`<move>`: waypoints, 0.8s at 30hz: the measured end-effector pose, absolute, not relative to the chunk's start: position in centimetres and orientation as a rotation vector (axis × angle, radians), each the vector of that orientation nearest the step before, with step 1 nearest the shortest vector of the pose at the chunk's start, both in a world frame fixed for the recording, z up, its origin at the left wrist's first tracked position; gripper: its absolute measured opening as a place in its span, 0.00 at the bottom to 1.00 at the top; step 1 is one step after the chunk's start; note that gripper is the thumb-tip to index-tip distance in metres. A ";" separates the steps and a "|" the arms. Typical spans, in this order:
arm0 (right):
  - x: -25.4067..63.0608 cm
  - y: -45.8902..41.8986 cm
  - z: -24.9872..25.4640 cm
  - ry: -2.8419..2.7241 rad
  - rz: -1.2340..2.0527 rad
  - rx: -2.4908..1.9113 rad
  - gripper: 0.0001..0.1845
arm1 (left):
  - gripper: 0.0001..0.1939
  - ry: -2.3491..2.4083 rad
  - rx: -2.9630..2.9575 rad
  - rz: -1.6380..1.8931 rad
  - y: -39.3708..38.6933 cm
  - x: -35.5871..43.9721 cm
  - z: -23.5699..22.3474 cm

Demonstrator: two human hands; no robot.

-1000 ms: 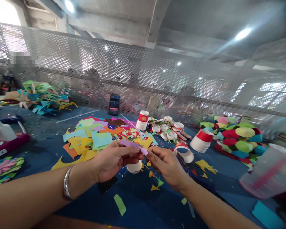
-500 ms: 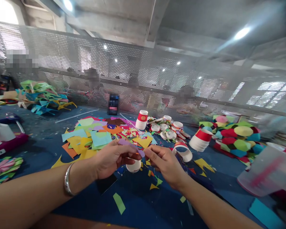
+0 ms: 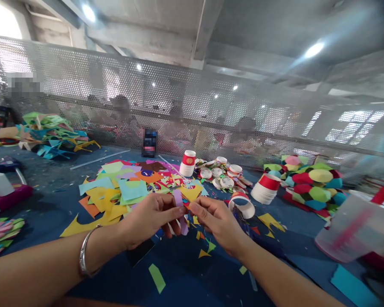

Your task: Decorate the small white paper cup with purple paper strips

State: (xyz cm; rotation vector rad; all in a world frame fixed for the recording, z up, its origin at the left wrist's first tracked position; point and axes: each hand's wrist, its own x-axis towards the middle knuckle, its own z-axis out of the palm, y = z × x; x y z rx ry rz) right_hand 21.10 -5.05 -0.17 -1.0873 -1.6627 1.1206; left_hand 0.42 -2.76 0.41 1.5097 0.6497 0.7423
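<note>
L hand pinches purple strip near ctr of frame, prob. to steady it; R hand pinched just beside, can't tell on what.

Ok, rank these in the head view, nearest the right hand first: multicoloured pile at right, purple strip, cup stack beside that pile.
1. Purple strip, just left of the right hand
2. Cup stack, rightward and beyond
3. Multicoloured pile, farther right

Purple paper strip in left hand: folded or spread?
Spread where visible: the purple strip extends past both sides of the left hand's thumb.
</note>
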 end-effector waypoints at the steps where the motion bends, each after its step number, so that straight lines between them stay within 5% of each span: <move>1: 21.1 -5.0 -0.2 -1.661 1.122 -1.085 0.22 | 0.17 0.643 1.540 0.722 -2.8 0.5 0.3; 12: 20.6 -5.4 0.1 -1.567 1.150 -1.042 0.21 | 0.08 0.768 1.721 0.475 -3.4 0.5 0.3; 24: 20.6 -5.4 0.6 -1.509 1.118 -1.112 0.20 | 0.22 0.793 1.802 0.655 -2.0 -0.3 0.6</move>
